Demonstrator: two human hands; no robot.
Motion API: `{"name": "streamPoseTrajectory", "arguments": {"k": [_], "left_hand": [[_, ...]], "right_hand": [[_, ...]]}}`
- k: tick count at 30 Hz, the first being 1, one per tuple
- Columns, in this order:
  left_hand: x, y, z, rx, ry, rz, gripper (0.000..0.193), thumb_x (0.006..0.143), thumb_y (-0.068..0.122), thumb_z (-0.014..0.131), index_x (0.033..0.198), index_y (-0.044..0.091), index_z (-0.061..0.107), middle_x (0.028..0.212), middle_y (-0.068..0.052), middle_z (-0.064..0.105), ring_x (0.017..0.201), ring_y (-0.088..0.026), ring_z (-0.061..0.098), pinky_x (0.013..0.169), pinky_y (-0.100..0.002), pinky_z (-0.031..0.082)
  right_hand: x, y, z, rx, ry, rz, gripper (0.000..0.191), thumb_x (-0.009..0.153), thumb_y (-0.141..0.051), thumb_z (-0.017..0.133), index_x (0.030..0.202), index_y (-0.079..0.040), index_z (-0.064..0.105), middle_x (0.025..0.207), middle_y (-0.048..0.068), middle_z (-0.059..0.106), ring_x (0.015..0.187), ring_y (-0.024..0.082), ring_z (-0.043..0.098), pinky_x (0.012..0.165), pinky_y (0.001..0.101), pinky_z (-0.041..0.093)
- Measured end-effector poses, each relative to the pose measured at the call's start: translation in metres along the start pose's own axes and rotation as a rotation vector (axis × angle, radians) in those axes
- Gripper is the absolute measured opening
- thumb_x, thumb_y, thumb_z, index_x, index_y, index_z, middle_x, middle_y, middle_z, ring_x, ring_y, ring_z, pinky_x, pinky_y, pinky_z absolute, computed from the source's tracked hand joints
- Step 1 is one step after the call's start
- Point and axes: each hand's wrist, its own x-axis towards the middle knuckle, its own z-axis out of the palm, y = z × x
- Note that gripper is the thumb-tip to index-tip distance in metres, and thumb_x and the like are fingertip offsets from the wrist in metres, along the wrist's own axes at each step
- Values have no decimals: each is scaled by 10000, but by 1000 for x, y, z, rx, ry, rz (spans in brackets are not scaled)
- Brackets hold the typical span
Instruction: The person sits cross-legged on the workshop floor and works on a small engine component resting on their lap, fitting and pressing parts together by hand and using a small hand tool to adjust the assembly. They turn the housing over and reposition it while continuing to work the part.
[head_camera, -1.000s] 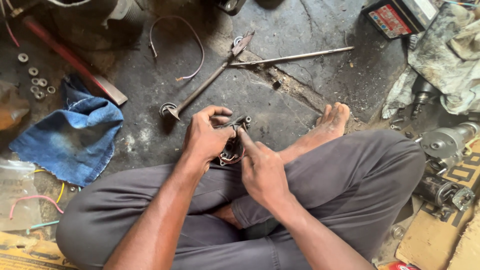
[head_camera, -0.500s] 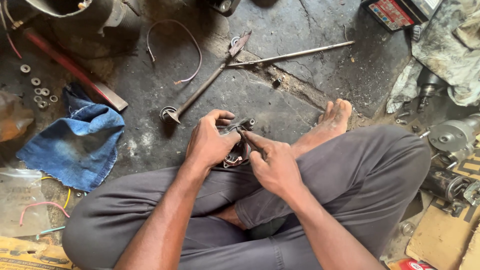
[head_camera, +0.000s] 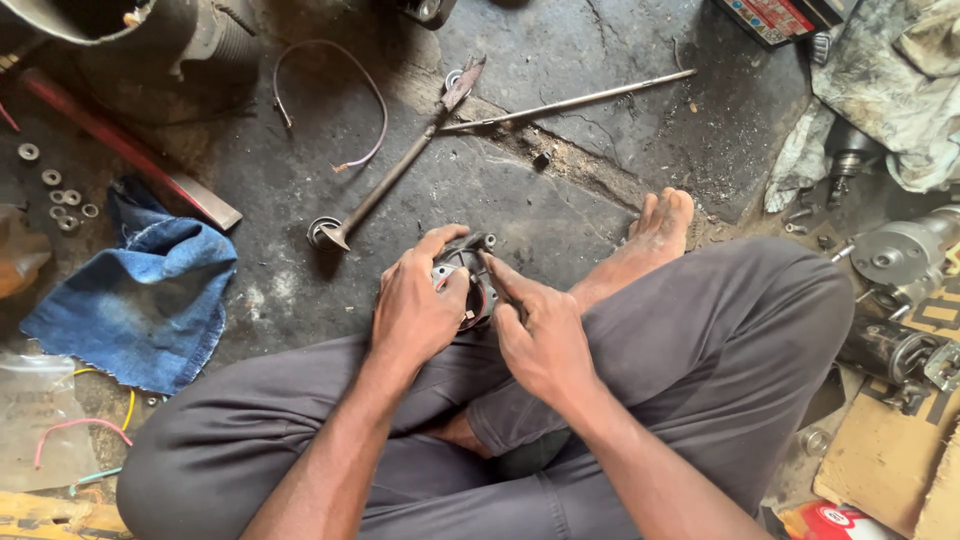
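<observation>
Dark, oil-stained concrete floor (head_camera: 560, 210) is filling the frame, with a person sitting cross-legged in grey trousers, one bare foot (head_camera: 655, 235) showing at centre right.

Left hand (head_camera: 415, 310) is wrapping closed around a small round metal part (head_camera: 470, 280) just below frame centre, thumb over its upper rim. The part is sitting above the crossed legs, its open face turned toward the lower right; a small lug is sticking out toward the top of the frame. No clear long axis is readable; most of the body is hidden by the hand.

Right hand (head_camera: 540, 335) is lying flat beside it, fingers extended, index fingertip touching the part's right edge. It is not gripping anything.

Surroundings:
- long metal rod with a ring end (head_camera: 385, 185), running diagonally from centre left up toward top centre.
- thin steel rod (head_camera: 570, 100), lying nearly level at upper centre.
- blue denim rag (head_camera: 150, 295) at left.
- loose washers (head_camera: 55, 190) at upper left.
- red bar (head_camera: 120, 145), slanting at upper left.
- rectangular box, red and dark label (head_camera: 785, 15), at top right edge.
- brown cardboard (head_camera: 885, 460) at lower right.
- red-and-white round container (head_camera: 830, 522) at bottom right edge.
</observation>
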Motion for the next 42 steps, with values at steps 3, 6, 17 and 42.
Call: {"name": "streamPoseTrajectory", "arguments": {"k": [3,6,17,42], "left_hand": [[0,-1,-1,-18,1,35,448,839,165,635,1285,127,664,1249,-185,702,1171,-390,649,1028,-450,477],[0,-1,0,-48,13,76,416,847,176,633,1255,109,681,1268,-168,709,1177,-378,658,1026,-439,488],[-2,-8,5,18,46,89,361,865,190,650,1202,86,727,1216,-187,726,1164,-367,668,1031,-443,482],[-13,17,-11,163,107,48,166,825,198,741,944,85,759,1118,-106,685,973,-320,703,849,-443,547]], "right_hand": [[-11,-3,8,-91,82,-269,546,849,-32,545,1391,1,607,1013,252,721,906,357,749,829,410,582],[-14,-4,18,-282,3,-160,614,841,-52,607,1451,-10,557,853,240,672,748,431,670,672,515,517],[-17,4,23,-378,84,-232,646,853,-70,620,1485,-10,495,872,187,669,711,396,662,629,505,531],[7,8,21,-165,273,-270,492,840,-68,745,1326,-64,672,857,165,667,734,341,675,653,433,534]]}}
